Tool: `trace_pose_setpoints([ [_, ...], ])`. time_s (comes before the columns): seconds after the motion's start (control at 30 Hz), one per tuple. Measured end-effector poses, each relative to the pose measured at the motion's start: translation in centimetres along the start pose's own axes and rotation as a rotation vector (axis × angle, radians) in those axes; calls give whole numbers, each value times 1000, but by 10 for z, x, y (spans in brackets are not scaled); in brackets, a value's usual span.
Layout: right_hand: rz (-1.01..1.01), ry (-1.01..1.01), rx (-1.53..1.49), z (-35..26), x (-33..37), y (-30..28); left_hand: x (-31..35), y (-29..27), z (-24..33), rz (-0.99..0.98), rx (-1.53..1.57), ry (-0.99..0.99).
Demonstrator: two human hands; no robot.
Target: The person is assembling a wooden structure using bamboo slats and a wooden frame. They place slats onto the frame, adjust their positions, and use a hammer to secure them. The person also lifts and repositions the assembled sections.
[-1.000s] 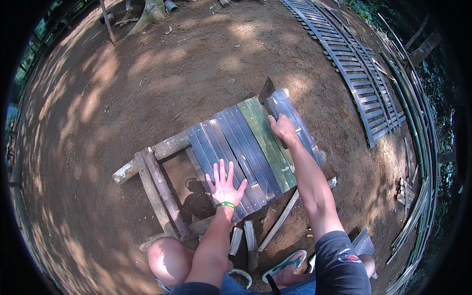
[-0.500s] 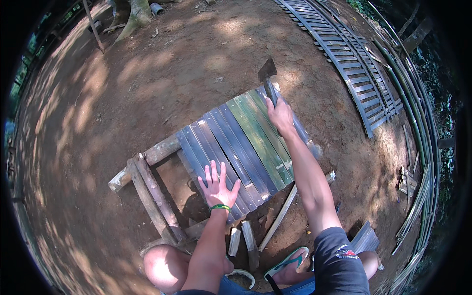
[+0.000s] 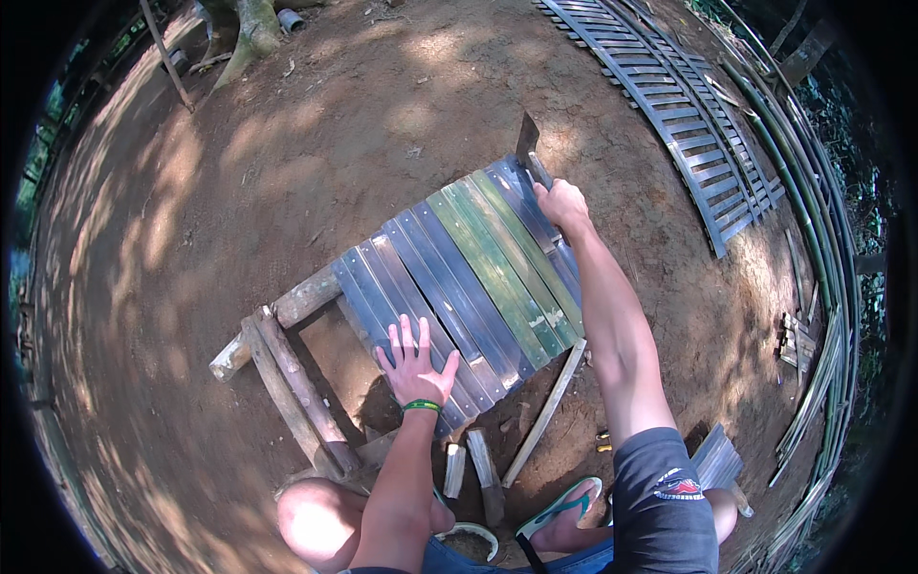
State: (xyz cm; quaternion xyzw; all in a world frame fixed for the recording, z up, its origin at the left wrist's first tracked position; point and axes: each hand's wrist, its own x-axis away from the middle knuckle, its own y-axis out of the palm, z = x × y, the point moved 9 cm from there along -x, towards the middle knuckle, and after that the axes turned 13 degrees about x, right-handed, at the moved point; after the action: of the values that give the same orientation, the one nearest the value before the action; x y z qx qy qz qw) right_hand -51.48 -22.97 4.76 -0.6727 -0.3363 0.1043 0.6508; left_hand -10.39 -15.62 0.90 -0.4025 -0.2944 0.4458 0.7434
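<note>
Slats (image 3: pixel 478 258), apparently being fitted: left hand (image 3: pixel 418 368) lies spread on them, gripping nothing; right hand (image 3: pixel 564 206) is curled round a hatchet (image 3: pixel 537 170). Next move likely calls for steady slats.

Slat panel (image 3: pixel 469 253) centre, log (image 3: pixel 308 295) running under its far left corner. Two poles (image 3: pixel 302 378) left, across log. Left hand (image 3: pixel 421 375) on near left slats; right hand (image 3: pixel 562 204) at far right end, holding bladed tool (image 3: pixel 528 139). Offcuts (image 3: pixel 486 464) nearer. Bamboo poles (image 3: pixel 803 175) far right.

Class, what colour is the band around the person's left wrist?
The wristband is mostly green, seen best in the head view.
</note>
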Motion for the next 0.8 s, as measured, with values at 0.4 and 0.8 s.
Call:
trace_pose_setpoints([
  [0.4,178,99,-187,179,230,1,-1,3,1,-59,-77,-43],
  [0.8,61,187,-148,217,272,39,3,-4,5,22,-80,24],
])
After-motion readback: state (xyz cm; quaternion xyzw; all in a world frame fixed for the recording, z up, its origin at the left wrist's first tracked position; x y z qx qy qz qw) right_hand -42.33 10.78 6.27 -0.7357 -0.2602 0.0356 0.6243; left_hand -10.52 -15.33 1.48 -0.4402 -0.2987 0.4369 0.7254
